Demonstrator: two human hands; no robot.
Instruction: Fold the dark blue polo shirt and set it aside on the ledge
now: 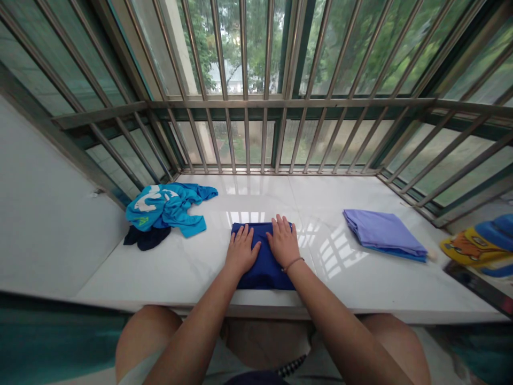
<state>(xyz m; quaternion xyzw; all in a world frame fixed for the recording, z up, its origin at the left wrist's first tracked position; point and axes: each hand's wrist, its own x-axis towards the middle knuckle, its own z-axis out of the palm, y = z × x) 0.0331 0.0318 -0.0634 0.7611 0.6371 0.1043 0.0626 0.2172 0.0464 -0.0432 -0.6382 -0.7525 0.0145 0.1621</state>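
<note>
A folded dark blue garment [265, 264] lies on the white window ledge [192, 267] right in front of me. My left hand [241, 249] rests flat on its left half, fingers spread. My right hand [284, 240], with a thin band at the wrist, presses flat on its upper right part. Neither hand grips anything.
A crumpled turquoise shirt [168, 206] lies over a dark garment [147, 237] at the ledge's left. A folded purple cloth stack [382, 233] sits at the right. A yellow and blue item [481, 243] is at the far right edge. Metal window bars [256, 133] close off the back.
</note>
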